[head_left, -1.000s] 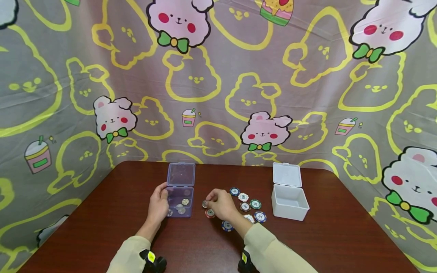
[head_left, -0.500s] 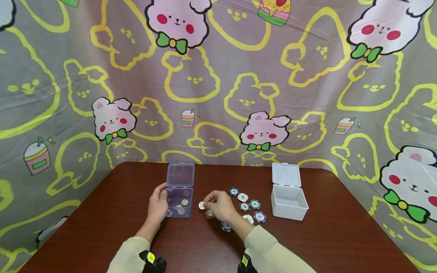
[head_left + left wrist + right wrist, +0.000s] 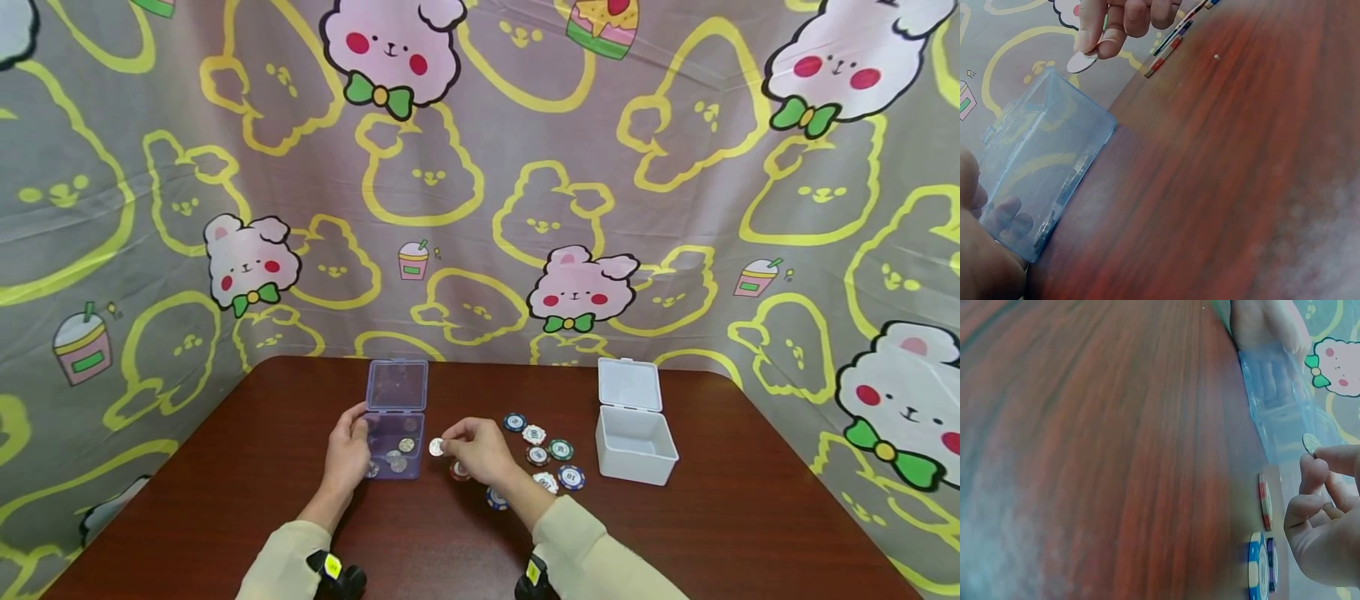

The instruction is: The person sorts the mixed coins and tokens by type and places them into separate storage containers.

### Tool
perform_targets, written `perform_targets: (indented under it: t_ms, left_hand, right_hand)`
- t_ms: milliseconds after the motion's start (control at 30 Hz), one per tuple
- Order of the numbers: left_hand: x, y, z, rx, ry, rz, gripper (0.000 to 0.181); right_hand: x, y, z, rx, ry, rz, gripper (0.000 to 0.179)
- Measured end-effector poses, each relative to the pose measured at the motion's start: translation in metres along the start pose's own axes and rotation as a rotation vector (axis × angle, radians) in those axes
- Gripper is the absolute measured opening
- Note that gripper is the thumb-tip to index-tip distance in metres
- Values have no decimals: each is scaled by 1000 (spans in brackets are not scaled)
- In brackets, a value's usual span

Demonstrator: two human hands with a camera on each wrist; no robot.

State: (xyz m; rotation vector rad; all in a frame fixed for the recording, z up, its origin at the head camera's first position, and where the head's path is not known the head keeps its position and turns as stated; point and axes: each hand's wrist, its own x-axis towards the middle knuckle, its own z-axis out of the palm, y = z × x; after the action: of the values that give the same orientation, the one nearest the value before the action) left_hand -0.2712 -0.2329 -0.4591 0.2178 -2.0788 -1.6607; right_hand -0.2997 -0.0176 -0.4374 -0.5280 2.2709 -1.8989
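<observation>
My left hand [image 3: 348, 450] grips the left side of a clear bluish plastic box [image 3: 384, 427], its hinged lid standing open at the back. Several silvery coins [image 3: 397, 460] lie on the box's floor. Between thumb and fingertips my right hand [image 3: 483, 452] pinches a silver coin [image 3: 437, 447], held just to the right of the box. In the left wrist view that coin [image 3: 1082, 61] is tilted and above the tabletop, near the box's upper corner. A red poker chip [image 3: 459, 472] lies below the right hand, partly covered by it.
Several poker chips, among them a green chip [image 3: 560, 449] and a blue chip [image 3: 572, 477], are spread on the brown table [image 3: 450, 550] right of my right hand. Farther right stands a white box [image 3: 637, 467] with its lid raised. A patterned cloth [image 3: 465, 242] hangs behind the table.
My right hand has moved slightly left toward the clear box with the coin, which has turned to show its flat face. The left hand and box stay put.
</observation>
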Motion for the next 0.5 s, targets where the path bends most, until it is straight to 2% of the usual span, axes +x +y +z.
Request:
perform_targets:
  t_ms: [267,500]
  left_hand:
    - [0,0,1,-8,3,2,39]
    - [0,1,1,-5,5,5,39]
  right_hand:
    - [1,-4,6,144,-5,40,8]
    - [3,-9,13,176,-6,63,11]
